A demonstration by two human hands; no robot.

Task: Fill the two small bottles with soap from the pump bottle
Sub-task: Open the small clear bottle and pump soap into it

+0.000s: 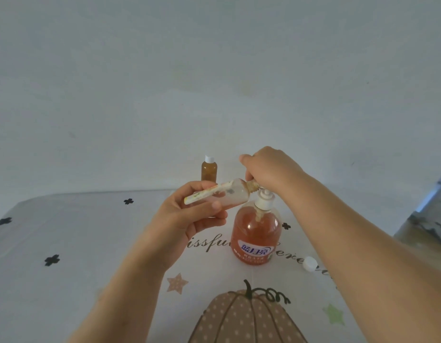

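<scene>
A clear pump bottle [255, 233] of orange soap stands upright on the table, its white pump head under my right hand [269, 169], whose fingers curl down over the pump top. My left hand [189, 214] grips a small clear bottle [229, 194], tilted almost sideways, uncapped, with its neck held against the pump spout. Its inside looks nearly clear. A second small bottle [209, 170], amber-filled with a white cap on, stands upright at the table's far edge behind my left hand. A loose white cap [310, 263] lies on the cloth to the right of the pump bottle.
The table wears a white cloth [90, 243] printed with black flowers, stars, script lettering and a dotted pumpkin near the front. A plain grey wall rises behind. At the far right, a dark patterned surface [432, 224] lies beyond the table edge.
</scene>
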